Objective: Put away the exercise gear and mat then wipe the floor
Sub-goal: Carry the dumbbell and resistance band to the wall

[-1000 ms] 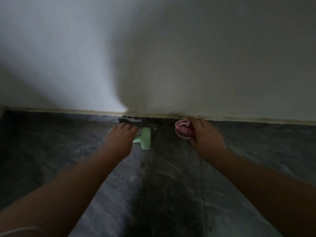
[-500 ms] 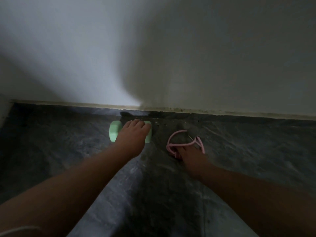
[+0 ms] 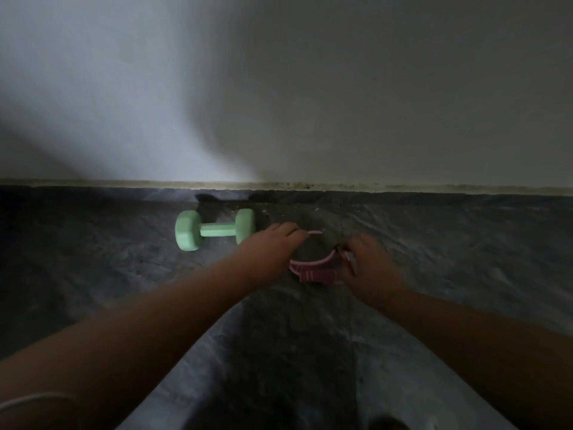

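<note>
Fingers of the left hand (image 3: 269, 243) curl over and pinch one thin end of a pink resistance band (image 3: 313, 268), while fingers of the right hand (image 3: 366, 268) close around the band's other side — both hands seen from above, backs turned up toward the camera. Two bare forearms reach forward from the lower corners of the view and draw toward each other near the middle, where dark floor meets wall. The left wrist bends slightly to the right; the right hand angles inward and forward.

Between the two hands the band sags in a shallow curve, its wider striped part lying low on the floor (image 3: 124, 274) just in front of the right hand and its narrow strand rising to the left fingertips. Its span runs roughly left to right, parallel to the wall.

Just left of the left hand lies a mint-green dumbbell (image 3: 214, 229), resting on its side on the floor with its long axis also left to right, along the wall (image 3: 341, 88). Its right head sits just beside the left knuckles; whether they touch cannot be told. A pale skirting strip (image 3: 434, 187) runs along the wall's base — dim light brightens the wall on the left.
</note>
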A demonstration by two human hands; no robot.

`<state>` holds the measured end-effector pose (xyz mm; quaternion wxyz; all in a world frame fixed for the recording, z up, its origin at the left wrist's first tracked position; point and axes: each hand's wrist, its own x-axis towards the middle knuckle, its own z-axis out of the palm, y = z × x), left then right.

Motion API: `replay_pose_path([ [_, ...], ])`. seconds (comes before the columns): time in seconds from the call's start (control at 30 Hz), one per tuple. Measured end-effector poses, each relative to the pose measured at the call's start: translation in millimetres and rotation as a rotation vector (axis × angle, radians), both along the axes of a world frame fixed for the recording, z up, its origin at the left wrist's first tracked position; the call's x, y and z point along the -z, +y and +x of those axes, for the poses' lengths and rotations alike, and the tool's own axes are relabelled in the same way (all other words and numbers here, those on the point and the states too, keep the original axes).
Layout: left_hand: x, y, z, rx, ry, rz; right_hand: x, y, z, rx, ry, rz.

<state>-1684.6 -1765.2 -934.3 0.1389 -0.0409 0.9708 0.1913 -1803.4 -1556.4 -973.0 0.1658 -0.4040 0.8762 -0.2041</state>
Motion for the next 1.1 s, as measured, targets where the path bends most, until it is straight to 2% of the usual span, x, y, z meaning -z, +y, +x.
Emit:
replay_pose_path([
  [0.1, 11.7, 18.0, -3.5, -0.131, -0.153, 0.15, 2.7, -5.3, 0.8, 0.369, -0.247, 0.073],
  [0.2, 25.8, 28.9, 0.2, -0.272, -0.225, 0.257, 5.0, -13.3, 8.3, 0.449, -0.536, 0.153],
  [0.3, 35.7, 32.3, 3.9, -0.388, -0.264, 0.27, 17.5, -18.9, 16.0, 0.524, -0.678, 0.151],
  [0.43, 46.8, 37.1, 5.7, -0.439, -0.365, 0.271, 21.9, -28.3, 19.5, 0.577, -0.679, 0.137],
  [0.57, 50.5, 34.9, 4.8, -0.464, -0.376, 0.299, 29.2, -36.8, 16.3, 0.545, -0.708, 0.082],
  [0.7, 51.3, 28.2, 1.9, -0.521, -0.348, 0.346, 27.1, -50.3, 6.9, 0.592, -0.707, 0.002],
  [0.87, 44.1, 8.6, -12.7, -0.639, -0.226, 0.332, 24.5, -72.5, -12.1, 0.643, -0.656, -0.085],
  [0.97, 40.4, -0.7, -15.3, -0.662, -0.169, 0.338, 29.8, -79.8, -18.2, 0.63, -0.66, -0.023],
  [1.1, 42.7, -0.7, -7.8, -0.615, -0.25, 0.32, 37.3, -80.0, -15.1, 0.604, -0.668, 0.062],
])
